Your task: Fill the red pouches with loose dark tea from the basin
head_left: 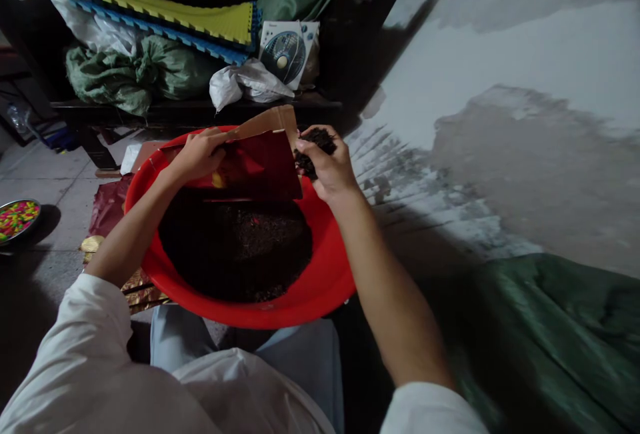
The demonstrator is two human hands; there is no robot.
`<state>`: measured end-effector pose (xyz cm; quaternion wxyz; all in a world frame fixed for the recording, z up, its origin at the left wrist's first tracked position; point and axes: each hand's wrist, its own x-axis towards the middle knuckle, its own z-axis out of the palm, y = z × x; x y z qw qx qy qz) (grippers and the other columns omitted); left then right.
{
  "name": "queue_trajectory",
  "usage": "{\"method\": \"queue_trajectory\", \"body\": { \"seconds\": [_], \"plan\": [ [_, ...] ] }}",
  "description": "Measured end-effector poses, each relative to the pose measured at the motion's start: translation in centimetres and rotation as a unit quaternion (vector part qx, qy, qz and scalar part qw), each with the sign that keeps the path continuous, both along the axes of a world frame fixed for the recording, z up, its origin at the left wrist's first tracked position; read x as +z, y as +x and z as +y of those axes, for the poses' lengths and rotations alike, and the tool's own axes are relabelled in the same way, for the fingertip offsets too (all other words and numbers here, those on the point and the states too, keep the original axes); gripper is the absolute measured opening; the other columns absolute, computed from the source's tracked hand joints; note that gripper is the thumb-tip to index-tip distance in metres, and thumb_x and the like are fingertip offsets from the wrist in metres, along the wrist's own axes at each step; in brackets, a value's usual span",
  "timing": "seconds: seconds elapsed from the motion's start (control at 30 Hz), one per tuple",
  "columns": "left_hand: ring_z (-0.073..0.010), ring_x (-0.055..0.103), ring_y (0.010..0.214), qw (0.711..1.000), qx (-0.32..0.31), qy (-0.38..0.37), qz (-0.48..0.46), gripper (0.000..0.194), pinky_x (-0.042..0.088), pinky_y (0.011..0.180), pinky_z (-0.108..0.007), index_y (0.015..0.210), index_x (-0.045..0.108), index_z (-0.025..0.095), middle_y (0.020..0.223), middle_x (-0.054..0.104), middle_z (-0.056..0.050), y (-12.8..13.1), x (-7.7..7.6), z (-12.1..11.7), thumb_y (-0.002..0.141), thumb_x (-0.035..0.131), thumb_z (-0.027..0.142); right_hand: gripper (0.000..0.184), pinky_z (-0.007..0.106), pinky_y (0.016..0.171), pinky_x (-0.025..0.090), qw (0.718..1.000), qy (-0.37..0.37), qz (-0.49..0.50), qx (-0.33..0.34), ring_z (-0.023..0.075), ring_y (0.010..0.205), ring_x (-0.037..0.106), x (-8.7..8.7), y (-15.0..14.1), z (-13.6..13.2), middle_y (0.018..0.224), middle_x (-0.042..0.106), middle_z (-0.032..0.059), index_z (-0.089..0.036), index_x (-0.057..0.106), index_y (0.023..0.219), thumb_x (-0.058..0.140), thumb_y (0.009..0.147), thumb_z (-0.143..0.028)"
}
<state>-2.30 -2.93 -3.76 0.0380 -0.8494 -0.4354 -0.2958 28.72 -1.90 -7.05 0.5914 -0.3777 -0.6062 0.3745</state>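
Note:
My left hand (201, 153) is closed on the top edge of a red paper bag (260, 166) with a brown inner side. The bag is held tilted over a large red plastic basin (260, 315). A heap of dark, crumbly material (265, 237), resembling loose tea leaves, lies in the basin. At the bag's right end, my right hand (334, 171) grips a clump of the same dark leaves (318, 144). The clump is beside the bag's mouth; I cannot tell whether it touches the bag. The inside of the bag is hidden.
Behind the basin, a dark bench (175, 109) carries green sacks (165, 64), foam mats (175, 13) and a fan box (287, 54). A bowl of colourful pieces (19, 219) stands on the left floor. To the right are a stained wall (530, 154) and green sacking (565, 334).

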Motion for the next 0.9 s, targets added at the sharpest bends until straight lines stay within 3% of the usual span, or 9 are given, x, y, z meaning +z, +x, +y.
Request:
{"method": "queue_trajectory", "body": {
  "seconds": [0.1,0.2,0.33,0.43,0.57,0.73,0.9],
  "plan": [
    [-0.0295,0.071,0.118,1.000,-0.005,-0.001,0.007,0.051,0.055,0.104,-0.048,0.135,0.079,0.019,0.122,0.078,-0.013,0.3,0.0,0.0,0.093,0.052,0.011,0.060,0.044,0.089,0.063,0.994,0.090,-0.044,-0.052,0.0263,0.104,0.068,-0.2,-0.8,0.2,0.107,0.067,0.0052,-0.030,0.063,0.109,0.082,0.076,-0.077],
    [-0.0303,0.071,0.118,1.000,-0.018,-0.006,0.016,0.048,0.054,0.102,-0.048,0.131,0.080,0.019,0.120,0.078,-0.013,0.7,0.1,-0.3,0.092,0.052,0.011,0.054,0.048,0.105,0.059,0.989,0.107,-0.100,-0.024,0.0294,0.123,0.065,0.6,-1.6,-0.7,0.123,0.069,0.0082,-0.030,0.065,0.114,0.077,0.086,-0.074],
    [-0.0317,0.071,0.119,0.999,-0.016,-0.026,0.037,0.045,0.051,0.103,-0.049,0.130,0.079,0.020,0.120,0.078,-0.013,1.6,0.2,-1.2,0.094,0.054,0.010,0.046,0.045,0.110,0.058,0.974,0.026,-0.203,0.098,0.0283,0.122,0.068,1.4,-2.0,-1.7,0.122,0.075,0.0065,-0.029,0.071,0.116,0.070,0.093,-0.069],
    [-0.0335,0.069,0.123,0.997,-0.007,-0.045,0.064,0.038,0.046,0.107,-0.051,0.126,0.077,0.020,0.122,0.078,-0.013,2.4,0.2,-1.8,0.095,0.058,0.011,0.052,0.046,0.111,0.058,0.956,-0.049,-0.249,0.145,0.0270,0.116,0.071,0.8,-2.0,-1.7,0.116,0.078,0.0048,-0.029,0.074,0.121,0.065,0.096,-0.073],
    [-0.0354,0.068,0.126,0.996,0.000,-0.053,0.077,0.034,0.042,0.111,-0.054,0.124,0.076,0.020,0.126,0.076,-0.013,3.1,0.1,-2.2,0.096,0.059,0.013,0.053,0.047,0.102,0.062,0.958,-0.122,-0.191,0.173,0.0281,0.110,0.073,-0.4,-2.2,-1.2,0.109,0.079,0.0072,-0.027,0.076,0.113,0.073,0.090,-0.075],
    [-0.0373,0.066,0.127,0.997,0.005,-0.044,0.056,0.029,0.042,0.111,-0.055,0.126,0.076,0.021,0.126,0.075,-0.014,2.9,-0.2,-1.7,0.101,0.063,0.024,0.058,0.051,0.099,0.064,0.980,-0.111,-0.077,0.145,0.0314,0.115,0.074,-0.3,-2.1,-0.6,0.109,0.079,0.0085,-0.030,0.073,0.109,0.074,0.086,-0.083],
    [-0.0341,0.066,0.125,0.999,0.030,-0.016,-0.006,0.034,0.048,0.103,-0.049,0.136,0.071,0.021,0.126,0.075,-0.013,1.0,-0.1,-0.2,0.106,0.061,0.033,0.070,0.048,0.110,0.059,0.998,-0.010,-0.060,0.027,0.0307,0.133,0.069,0.0,-1.4,0.6,0.128,0.078,0.0111,-0.027,0.070,0.114,0.054,0.092,-0.092]
  ]
}}
